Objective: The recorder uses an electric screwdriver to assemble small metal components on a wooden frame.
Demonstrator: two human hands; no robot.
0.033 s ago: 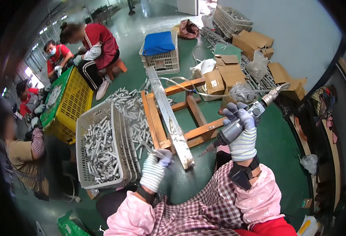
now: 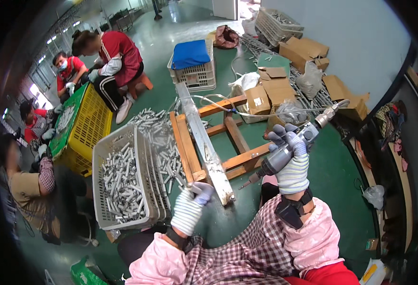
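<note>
My right hand [image 2: 292,161], in a striped glove with grey fingers, is wrapped round a grey and black air screwdriver [image 2: 278,159]. Its bit points down and left, near the close end of a metal bar. My left hand [image 2: 190,204], gloved alike, pinches a slim silver metal piece [image 2: 181,179] that sticks out up and left; part of it is hidden by the fingers. Just ahead lies the long, worn metal bar [image 2: 200,137] across a wooden frame [image 2: 232,128]. Left of my left hand, a grey plastic crate [image 2: 151,213] holds many small silver cylinders [image 2: 122,187].
More cylinders [image 2: 148,118] lie loose on the green floor beyond the crate. An air hose [image 2: 285,114] runs to the screwdriver. Co-workers sit around a yellow crate [image 2: 87,130] at left. A blue-topped crate [image 2: 212,71] and cardboard boxes [image 2: 278,90] stand farther off.
My left hand has shifted very slightly right with the slim metal piece. The right hand and screwdriver stay almost in place.
</note>
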